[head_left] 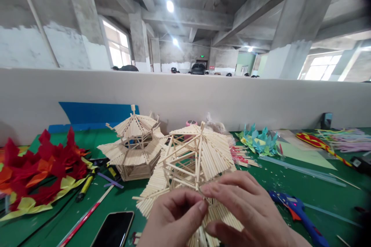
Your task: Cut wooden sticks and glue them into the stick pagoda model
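Note:
A pavilion model made of thin wooden sticks (216,152) stands before me, its near roof side partly open as a frame. My left hand (178,214) is in front of it, thumb and forefinger pinched together. Whatever they hold is too small to make out. My right hand (243,204) reaches in from the right, fingertips close to the left thumb, its own thumb held apart. Both hands cover the lower near part of the model. Behind it to the left stands a second, two-tiered stick pavilion (139,139) with its roofs covered.
A blue glue gun (301,216) lies at the right, a phone (114,229) at the front left. Red paper shapes (43,166) fill the left; a teal paper flower (257,139) and red-tipped sticks (243,156) lie behind. A pale partition (185,88) bounds the green table.

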A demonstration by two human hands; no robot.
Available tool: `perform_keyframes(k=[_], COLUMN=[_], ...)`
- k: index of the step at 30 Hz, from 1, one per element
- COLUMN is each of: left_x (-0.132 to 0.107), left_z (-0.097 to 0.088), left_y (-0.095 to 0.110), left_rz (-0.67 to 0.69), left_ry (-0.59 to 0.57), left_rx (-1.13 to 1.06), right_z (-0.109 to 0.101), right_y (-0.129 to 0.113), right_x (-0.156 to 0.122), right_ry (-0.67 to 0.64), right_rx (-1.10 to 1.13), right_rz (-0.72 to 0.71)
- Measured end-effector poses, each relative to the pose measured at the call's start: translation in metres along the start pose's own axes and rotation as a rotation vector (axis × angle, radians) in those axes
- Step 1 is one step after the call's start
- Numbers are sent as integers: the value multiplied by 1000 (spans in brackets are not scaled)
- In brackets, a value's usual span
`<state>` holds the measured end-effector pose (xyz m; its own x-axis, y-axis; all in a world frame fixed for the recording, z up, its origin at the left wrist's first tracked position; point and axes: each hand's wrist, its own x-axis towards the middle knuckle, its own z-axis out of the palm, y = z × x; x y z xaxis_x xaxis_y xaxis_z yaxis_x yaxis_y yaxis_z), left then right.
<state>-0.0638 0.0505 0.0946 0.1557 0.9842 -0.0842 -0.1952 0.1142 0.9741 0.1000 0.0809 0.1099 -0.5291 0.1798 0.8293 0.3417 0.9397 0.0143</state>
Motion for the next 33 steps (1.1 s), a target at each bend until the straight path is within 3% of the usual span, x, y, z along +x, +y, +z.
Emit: perform_keyframes(k=[5, 8, 11, 14, 17, 21, 26, 33], left_x=[5, 7, 7, 6, 9, 20, 29, 31], left_z=[4, 4, -2, -11, -21, -28, -29, -29], left_y=[10, 13, 13, 10, 4, -4, -7, -3], left_rz=[-4, 96, 342, 704, 1009, 1277, 1322, 1319], left_ry=[45, 50, 115, 213, 174, 117, 214, 229], left_rx=[-61, 29, 279, 633, 928, 1192, 1381, 1437], right_z=[-1, -1, 2, 7, 9, 10, 9, 10], right_y=[1, 7, 16, 21, 22, 22, 25, 26], right_x=[5, 6, 5, 3, 3, 3, 1, -1], right_ry=[-3, -39, -48, -66, -85, -89, -101, -50], right_rx=[32, 23, -12, -40, -90, -142, -171, -170], right_rz=[76, 116, 163, 177, 178, 154, 120, 107])
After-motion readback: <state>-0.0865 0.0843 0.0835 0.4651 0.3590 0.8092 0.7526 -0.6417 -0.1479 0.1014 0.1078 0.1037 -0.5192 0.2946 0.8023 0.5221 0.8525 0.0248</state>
